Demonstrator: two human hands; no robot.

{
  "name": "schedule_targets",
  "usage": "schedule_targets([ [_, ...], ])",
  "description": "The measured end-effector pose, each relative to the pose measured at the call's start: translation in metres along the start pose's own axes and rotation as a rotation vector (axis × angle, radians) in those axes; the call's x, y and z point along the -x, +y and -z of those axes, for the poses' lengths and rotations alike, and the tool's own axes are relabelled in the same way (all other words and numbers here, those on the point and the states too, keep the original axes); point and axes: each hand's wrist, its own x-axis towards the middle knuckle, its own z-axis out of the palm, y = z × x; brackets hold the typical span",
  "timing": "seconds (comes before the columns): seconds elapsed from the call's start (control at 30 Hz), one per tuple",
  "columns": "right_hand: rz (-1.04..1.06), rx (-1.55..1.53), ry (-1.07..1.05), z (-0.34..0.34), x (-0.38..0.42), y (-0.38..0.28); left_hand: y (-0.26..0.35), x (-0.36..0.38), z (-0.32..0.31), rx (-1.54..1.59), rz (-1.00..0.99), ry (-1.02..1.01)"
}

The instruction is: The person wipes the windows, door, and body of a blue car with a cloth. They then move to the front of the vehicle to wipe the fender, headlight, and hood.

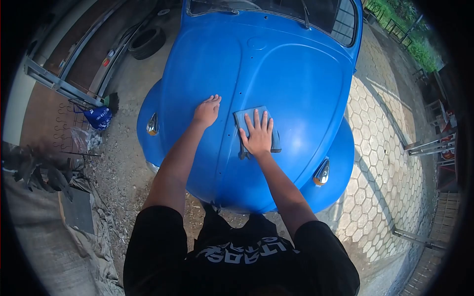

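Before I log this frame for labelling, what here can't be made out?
Head view only:
- Cloth: the right hand covers its middle, so its surface is hidden.
- Car hood: its front edge is hidden behind the person's body.
- Windscreen: cut off by the top edge.
- Shirt lettering: upside down, partly folded.
- Left hand: palm pressed flat, underside hidden.

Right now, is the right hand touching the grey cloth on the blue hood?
Touching. The head view shows the right hand pressed flat on the cloth.
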Motion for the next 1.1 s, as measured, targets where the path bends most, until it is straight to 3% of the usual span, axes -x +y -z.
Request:
schedule_targets([
  [0.17,0.088,-0.022,-0.104,-0.029,0.063,-0.076,-0.037,-0.007,0.029,-0.019,-0.243,-0.087],
  [0.27,-0.091,0.047,-0.071,-0.048,0.085,-0.119,-0.067,-0.016,0.033,-0.148,-0.323,-0.028],
  [0.37,-0.125,0.075,-0.074,-0.064,0.076,-0.149,-0.105,-0.031,0.017,-0.154,-0.246,0.133],
  [0.67,-0.354,0.269,0.005,-0.07,-0.084,-0.15,-0.123,-0.038,0.012,0.0,-0.198,0.181],
  [0.83,-0.395,0.294,0.098,-0.065,-0.219,-0.096,-0.126,-0.04,0.011,0.041,-0.184,0.154],
  [0.97,-0.295,0.328,0.163,-0.077,-0.334,-0.03,-0.131,-0.039,0.009,0.021,-0.186,0.13],
  [1.1,-0.278,0.345,0.184,-0.082,-0.325,-0.024,-0.127,-0.042,0.013,0.047,-0.204,0.12],
])
